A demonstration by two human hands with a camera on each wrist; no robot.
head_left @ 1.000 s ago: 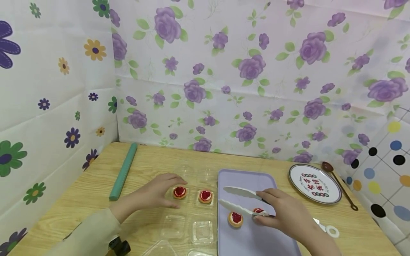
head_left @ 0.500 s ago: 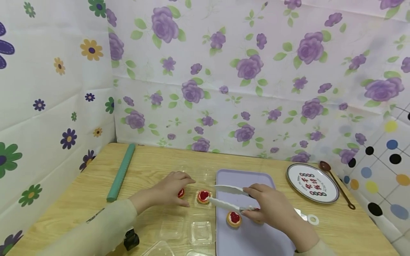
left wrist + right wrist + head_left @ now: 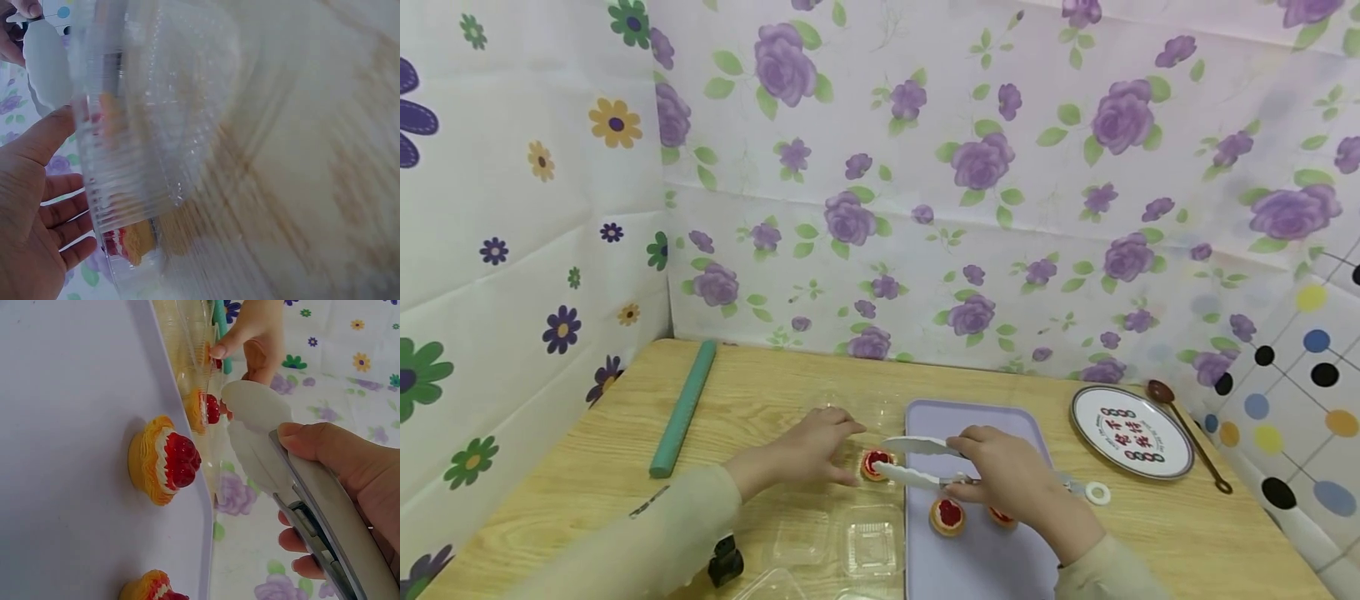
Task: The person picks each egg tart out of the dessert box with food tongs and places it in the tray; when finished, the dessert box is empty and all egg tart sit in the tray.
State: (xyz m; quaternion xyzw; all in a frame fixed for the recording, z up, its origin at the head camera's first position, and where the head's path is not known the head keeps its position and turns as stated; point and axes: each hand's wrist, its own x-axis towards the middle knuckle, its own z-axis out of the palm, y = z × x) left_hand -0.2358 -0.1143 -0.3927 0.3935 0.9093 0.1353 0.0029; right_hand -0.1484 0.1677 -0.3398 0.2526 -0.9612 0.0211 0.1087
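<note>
My right hand [image 3: 1003,471] grips white-tipped tongs [image 3: 917,475]. Their arms stand apart with nothing between them. Tongs' tips overlap a red-topped tart [image 3: 874,465] in a clear plastic box left of the lilac tray [image 3: 981,571]. Fingers spread, my left hand [image 3: 812,446] hovers at the clear boxes and covers a second boxed tart in the head view. From the left wrist, its fingers show right at the edge of a clear box [image 3: 150,156], with a tart [image 3: 137,242] behind the plastic. Two more tarts, a nearer one [image 3: 947,517] and another [image 3: 1002,517], lie on the tray.
Open clear boxes [image 3: 871,546] stand in front of the left hand. A green rod [image 3: 683,412] lies at the left. On the right are a white plate [image 3: 1133,432] with red writing, a brown spoon [image 3: 1161,392] and a white ring-ended tool [image 3: 1097,493].
The right hand has carried the tongs left from over the tray to the boxed tart. My left hand has shifted right, now covering the left boxed tart.
</note>
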